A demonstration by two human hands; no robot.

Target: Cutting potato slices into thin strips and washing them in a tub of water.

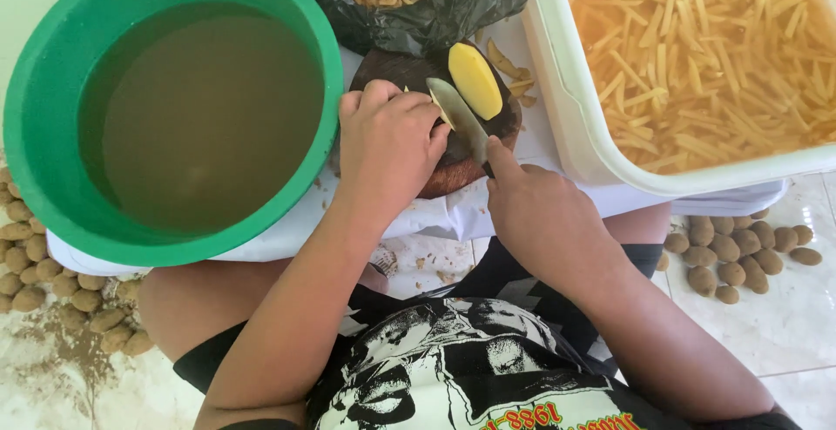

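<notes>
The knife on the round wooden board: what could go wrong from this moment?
1. The knife blade lies right against the left hand, which covers a potato piece, so the fingers could be cut.
2. The peeled potato half sits loose beside the blade and might roll off the cutting board.
3. The green basin of water stands beside the left hand, so a bump may spill it.

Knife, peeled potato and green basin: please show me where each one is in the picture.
Knife [459, 116], head view, middle of the blade.
Peeled potato [475, 80], head view, centre of its yellow surface.
Green basin [48, 73], head view, left inner wall above the water.
</notes>
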